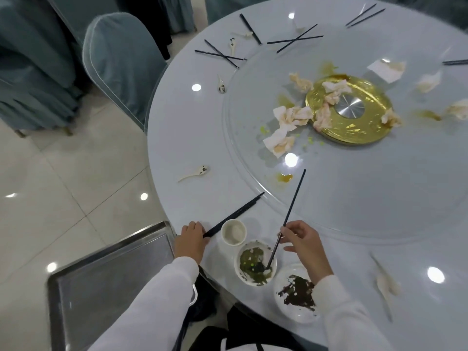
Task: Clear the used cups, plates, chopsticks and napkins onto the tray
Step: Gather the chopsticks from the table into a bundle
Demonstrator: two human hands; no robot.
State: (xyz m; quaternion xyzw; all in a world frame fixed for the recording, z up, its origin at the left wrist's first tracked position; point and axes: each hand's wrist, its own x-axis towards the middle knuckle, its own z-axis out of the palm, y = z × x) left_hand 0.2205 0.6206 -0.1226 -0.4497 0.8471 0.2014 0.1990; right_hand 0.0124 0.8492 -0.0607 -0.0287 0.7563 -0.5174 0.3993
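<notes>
Round pale table (354,236) beside a metal tray (101,287): left hand (190,240) grips a chopstick pair (234,215), right hand (302,239) pinches a chopstick (291,206) dipping into a dirty bowl (254,264) near a cup (233,232).

Pretty standard banquet hall setup: big round pale-blue table (192,138) with a glass turntable (354,198) on it, chairs in teal fabric covers (121,59) pulled up beside it, glossy cream floor tiles (63,173) bouncing back the round ceiling lights.
</notes>
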